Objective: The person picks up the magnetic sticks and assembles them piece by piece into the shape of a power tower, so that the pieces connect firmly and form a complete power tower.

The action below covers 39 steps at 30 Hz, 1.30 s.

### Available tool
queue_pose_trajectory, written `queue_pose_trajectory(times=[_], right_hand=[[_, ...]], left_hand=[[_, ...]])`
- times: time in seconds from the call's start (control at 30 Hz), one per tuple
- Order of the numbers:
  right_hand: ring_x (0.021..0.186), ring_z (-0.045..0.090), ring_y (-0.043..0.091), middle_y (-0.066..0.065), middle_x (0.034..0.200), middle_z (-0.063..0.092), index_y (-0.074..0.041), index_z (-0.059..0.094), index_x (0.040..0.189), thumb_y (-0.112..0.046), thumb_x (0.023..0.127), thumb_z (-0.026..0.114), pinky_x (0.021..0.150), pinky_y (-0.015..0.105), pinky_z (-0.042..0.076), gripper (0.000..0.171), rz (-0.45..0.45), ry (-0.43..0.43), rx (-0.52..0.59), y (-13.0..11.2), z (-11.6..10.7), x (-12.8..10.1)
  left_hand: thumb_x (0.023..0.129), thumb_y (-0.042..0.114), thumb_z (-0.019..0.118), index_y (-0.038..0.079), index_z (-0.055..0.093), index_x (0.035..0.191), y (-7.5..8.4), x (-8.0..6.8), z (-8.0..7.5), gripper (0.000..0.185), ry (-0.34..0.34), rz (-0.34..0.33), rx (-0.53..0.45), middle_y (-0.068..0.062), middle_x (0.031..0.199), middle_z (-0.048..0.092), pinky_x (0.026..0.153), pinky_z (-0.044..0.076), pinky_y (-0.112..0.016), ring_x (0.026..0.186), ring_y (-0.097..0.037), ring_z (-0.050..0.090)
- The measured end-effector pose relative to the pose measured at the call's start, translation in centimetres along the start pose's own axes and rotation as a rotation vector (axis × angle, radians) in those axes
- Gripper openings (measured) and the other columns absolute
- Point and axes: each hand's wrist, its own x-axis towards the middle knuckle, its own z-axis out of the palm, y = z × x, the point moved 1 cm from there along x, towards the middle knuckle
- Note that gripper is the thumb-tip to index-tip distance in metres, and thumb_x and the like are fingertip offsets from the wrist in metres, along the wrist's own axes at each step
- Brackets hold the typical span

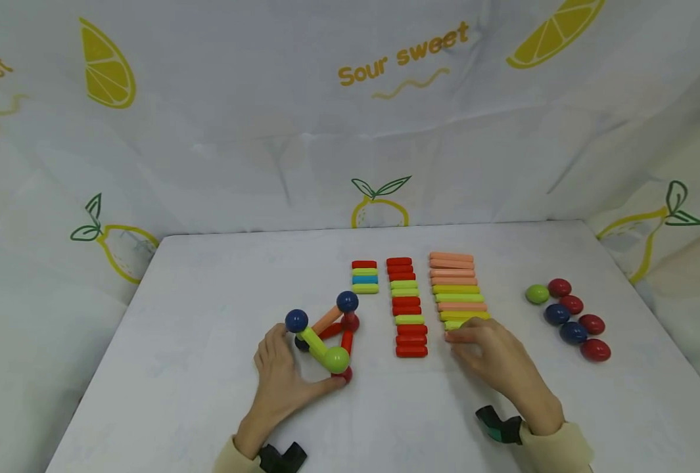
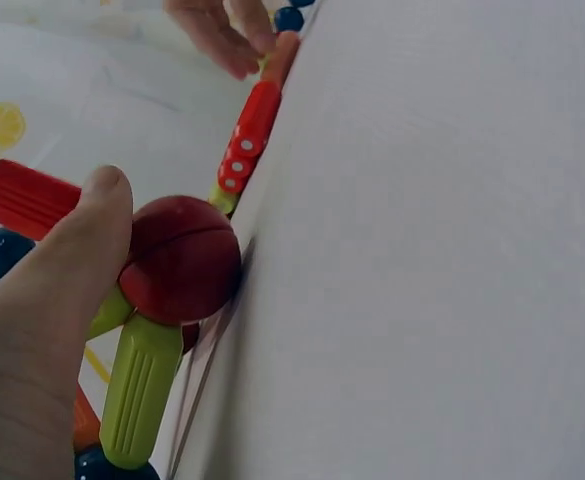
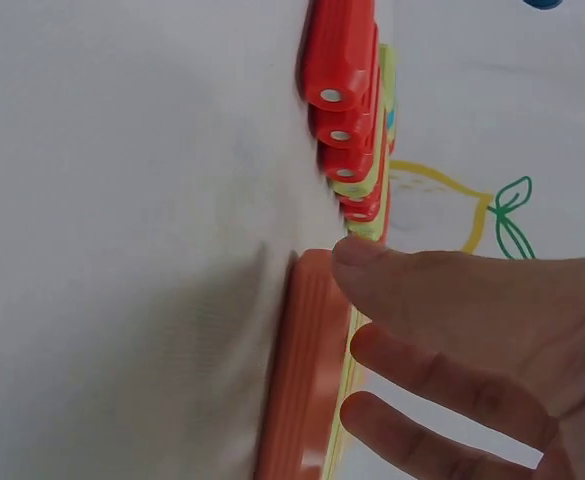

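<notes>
My left hand (image 1: 284, 378) grips a ball-and-stick frame, its thumb against a red ball (image 2: 182, 258) and its fingers around the far left side. The frame joins dark blue balls, a green ball (image 1: 336, 359) and red balls with red, green and orange sticks. My right hand (image 1: 497, 358) is at the near end of a column of long sticks (image 1: 457, 298), its spread fingertips right at the orange stick (image 3: 307, 365). That stick lies on the table, mostly hidden under the hand in the head view.
A column of short red and green sticks (image 1: 411, 340) lies between the hands. Behind the frame is a smaller group of short sticks (image 1: 364, 280). Loose red, blue and green balls (image 1: 573, 333) lie at the right of the white table (image 1: 166, 368). A lemon-print cloth (image 1: 237, 177) hangs behind.
</notes>
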Motion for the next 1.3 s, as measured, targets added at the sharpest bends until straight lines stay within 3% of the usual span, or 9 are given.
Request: queue_pose_trajectory(times=[0.2,0.3,0.47,0.67,0.77,0.97,1.1,1.2,1.3], right_hand=[[0.095,0.064,0.026,0.008,0.1,0.074,-0.009,0.082,0.102,-0.004,0.078,0.085,0.081,0.049,0.058,0.024,0.022,0.008,-0.02,0.1,0.5,0.1],[0.085,0.058,0.022,0.006,0.09,0.07,-0.007,0.082,0.102,-0.004,0.077,0.087,0.071,0.038,0.054,0.027,-0.003,0.034,-0.041,0.2,0.7,0.2],[0.073,0.045,0.016,0.001,0.076,0.055,-0.005,0.081,0.103,-0.008,0.078,0.087,0.059,0.023,0.035,0.025,0.001,0.017,-0.036,0.6,0.8,0.2],[0.074,0.048,0.016,0.002,0.081,0.059,-0.005,0.08,0.107,-0.015,0.085,0.083,0.06,0.026,0.039,0.025,0.074,-0.063,-0.02,0.6,0.7,0.4],[0.075,0.05,0.016,0.002,0.082,0.064,-0.005,0.079,0.108,-0.017,0.086,0.082,0.061,0.028,0.043,0.025,0.059,-0.034,-0.019,0.2,0.2,0.3],[0.086,0.069,0.019,0.005,0.097,0.078,-0.006,0.08,0.106,-0.005,0.078,0.087,0.077,0.041,0.062,0.029,-0.128,0.164,0.132,-2.7,-1.3,-0.2],[0.087,0.072,0.013,-0.004,0.096,0.079,-0.011,0.079,0.106,-0.004,0.075,0.088,0.078,0.029,0.062,0.032,-0.267,0.274,0.275,-6.2,-2.4,-0.2],[0.088,0.072,0.009,-0.006,0.095,0.078,-0.013,0.078,0.106,-0.003,0.075,0.088,0.081,0.025,0.06,0.034,-0.385,0.321,0.4,-8.9,-2.8,-0.1],[0.092,0.074,0.01,-0.003,0.098,0.079,-0.013,0.077,0.107,-0.004,0.078,0.087,0.085,0.026,0.06,0.032,-0.479,0.293,0.527,-11.4,-2.6,0.2]], left_hand=[[0.054,0.074,0.087,0.002,0.038,0.137,0.6,-0.1,0.3,0.121,0.058,0.01,0.06,-0.014,0.122,0.049,0.094,0.031,-0.044,0.111,-0.025,0.039],[0.055,0.073,0.087,0.003,0.039,0.137,0.7,-0.1,0.2,0.117,0.052,0.011,0.047,-0.012,0.119,0.049,0.093,0.031,-0.044,0.11,-0.024,0.04],[0.06,0.065,0.087,0.004,0.04,0.142,0.6,-0.1,-0.3,0.113,0.007,0.057,0.04,-0.013,0.131,0.051,0.098,0.031,-0.05,0.122,-0.029,0.043],[0.07,0.041,0.081,0.0,0.038,0.153,-0.2,-0.1,-0.7,0.102,-0.042,0.193,-0.002,-0.018,0.15,0.052,0.1,0.03,-0.056,0.132,-0.035,0.046],[0.071,0.034,0.076,0.0,0.035,0.156,-0.5,-0.1,-0.8,0.1,-0.047,0.249,-0.038,-0.019,0.154,0.05,0.097,0.032,-0.055,0.129,-0.036,0.049],[0.073,0.047,0.085,0.0,0.036,0.154,-0.7,-0.1,-0.6,0.106,-0.041,0.273,-0.038,-0.018,0.153,0.045,0.101,0.03,-0.053,0.131,-0.035,0.046],[0.071,0.041,0.087,0.003,0.039,0.154,-0.6,-0.2,-0.5,0.103,-0.058,0.309,-0.064,-0.016,0.152,0.047,0.099,0.031,-0.05,0.133,-0.034,0.048],[0.072,0.034,0.087,0.011,0.039,0.156,-0.5,-0.2,-0.5,0.1,-0.091,0.379,-0.099,-0.01,0.156,0.049,0.095,0.032,-0.045,0.131,-0.029,0.053],[0.074,0.033,0.087,0.017,0.038,0.158,-0.4,-0.1,-0.5,0.099,-0.11,0.449,-0.116,-0.003,0.158,0.05,0.092,0.033,-0.041,0.128,-0.023,0.057]])
